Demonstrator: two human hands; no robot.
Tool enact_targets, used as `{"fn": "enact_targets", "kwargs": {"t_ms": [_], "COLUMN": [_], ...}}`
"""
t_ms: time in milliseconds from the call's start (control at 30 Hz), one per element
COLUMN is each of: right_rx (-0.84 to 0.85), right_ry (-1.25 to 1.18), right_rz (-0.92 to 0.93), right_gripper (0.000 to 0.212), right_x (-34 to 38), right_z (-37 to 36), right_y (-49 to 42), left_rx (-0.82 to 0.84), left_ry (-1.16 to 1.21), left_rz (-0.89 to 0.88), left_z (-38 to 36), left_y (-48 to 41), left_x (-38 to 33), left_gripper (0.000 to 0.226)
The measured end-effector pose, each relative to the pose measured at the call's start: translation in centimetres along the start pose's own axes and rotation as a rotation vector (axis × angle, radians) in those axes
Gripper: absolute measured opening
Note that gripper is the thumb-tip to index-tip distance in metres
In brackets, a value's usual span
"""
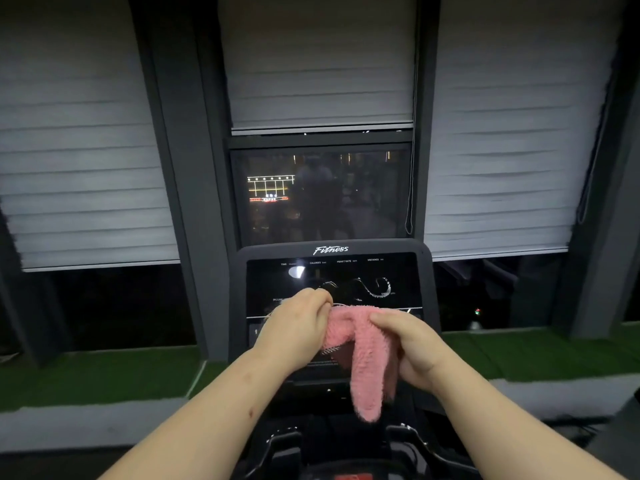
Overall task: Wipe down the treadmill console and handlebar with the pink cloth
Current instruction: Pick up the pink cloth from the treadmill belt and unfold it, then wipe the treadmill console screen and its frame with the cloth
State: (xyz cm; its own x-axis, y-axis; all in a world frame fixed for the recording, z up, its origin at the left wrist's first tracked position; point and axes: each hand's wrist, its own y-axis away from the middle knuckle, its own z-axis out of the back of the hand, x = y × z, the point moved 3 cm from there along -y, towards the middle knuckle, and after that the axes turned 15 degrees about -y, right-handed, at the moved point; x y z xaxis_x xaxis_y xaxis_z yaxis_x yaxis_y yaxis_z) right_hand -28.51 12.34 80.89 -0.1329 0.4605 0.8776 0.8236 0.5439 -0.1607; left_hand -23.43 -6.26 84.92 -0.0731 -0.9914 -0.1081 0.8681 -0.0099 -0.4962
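Observation:
A fluffy pink cloth (367, 362) hangs between both hands in front of the black treadmill console (332, 271). My left hand (298, 327) grips the cloth's upper left edge. Gripping the right side with curled fingers and thumb is my right hand (412, 348). A long fold of the cloth droops down over the console's lower part. The dark display shows white wavy smears and a light glare. The black handlebar parts (287, 445) lie low in the frame, dim and partly hidden by my forearms.
Behind the console stands a dark window (322, 195) with reflections, flanked by grey blinds (83, 161) and dark frames. A strip of green turf (104, 372) runs along the sill on both sides of the treadmill.

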Motion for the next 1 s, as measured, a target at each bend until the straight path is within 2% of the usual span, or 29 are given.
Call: {"fn": "enact_targets", "kwargs": {"t_ms": [100, 233, 467, 567, 700, 800, 933, 1000], "right_rx": [-0.132, -0.264, -0.308, -0.310, -0.327, -0.319, -0.290, -0.310], "right_ry": [-0.075, -0.010, 0.466, 0.671, 0.961, 1.084, 1.239, 1.349], "right_rz": [0.053, 0.154, 0.294, 0.322, 0.333, 0.337, 0.369, 0.417], "right_gripper": [0.030, 0.027, 0.023, 0.019, 0.029, 0.015, 0.037, 0.037], "right_x": [-0.3, 0.2, 2.8, 2.9, 2.2, 0.9, -1.1, -1.8], "right_z": [1.0, 4.2, 10.4, 12.2, 13.9, 14.1, 14.4, 14.0], "right_y": [-1.7, -4.4, -8.2, -9.6, -11.2, -13.0, -15.5, -16.3], "left_rx": [-0.037, -0.070, -0.070, -0.064, -0.045, -0.035, -0.020, -0.017], "left_ry": [0.012, -0.088, -0.235, -0.299, -0.341, -0.373, -0.392, -0.402], "left_rz": [0.052, 0.153, 0.337, 0.355, 0.376, 0.363, 0.356, 0.346], "left_z": [-1.3, -2.8, -4.8, -6.0, -7.4, -8.3, -8.8, -8.9], "left_y": [-1.4, -3.6, -8.3, -9.5, -10.9, -12.1, -13.5, -14.2], "left_x": [0.9, 3.6, 9.2, 10.6, 10.7, 10.6, 11.3, 12.1], "left_gripper": [0.033, 0.058, 0.063, 0.063, 0.063, 0.063, 0.064, 0.064]}}
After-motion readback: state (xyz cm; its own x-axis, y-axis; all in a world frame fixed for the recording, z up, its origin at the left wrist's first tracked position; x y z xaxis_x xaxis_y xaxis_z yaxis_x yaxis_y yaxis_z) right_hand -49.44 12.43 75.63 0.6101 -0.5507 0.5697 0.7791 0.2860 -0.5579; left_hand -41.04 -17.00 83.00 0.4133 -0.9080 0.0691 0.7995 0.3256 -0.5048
